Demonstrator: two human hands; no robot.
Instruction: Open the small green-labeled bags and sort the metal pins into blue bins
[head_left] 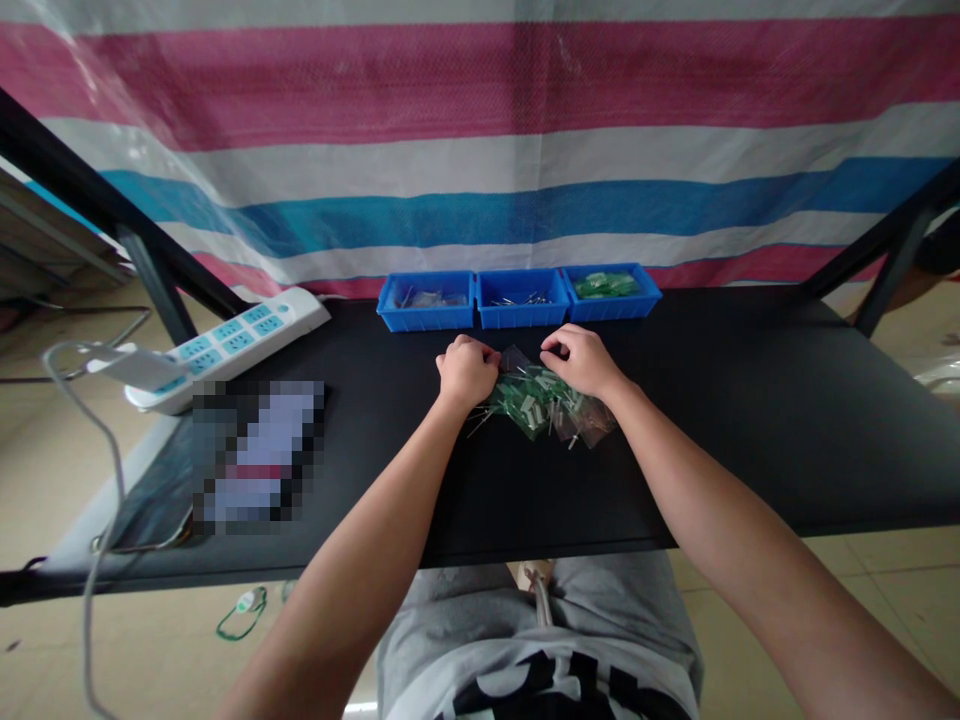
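Note:
My left hand [469, 370] is closed in a pinch on the edge of a small clear plastic bag [516, 359]. Across from it, my right hand [585, 358] has its fingers curled together, the tips a little apart from the bag; whether anything is between them is too small to tell. Below and between both hands lies a pile of small clear and green bags [529, 400] with thin metal pins or sticks in and around them. Some of this pile is hidden by my right hand and wrist.
Three blue bins stand along the back: the left bin [427, 318] with clear packets, the middle bin [523, 316] with thin metal pieces, the right bin [615, 305] with green packets. A white power strip [225, 345] and a blurred-out object [262, 450] lie on the left.

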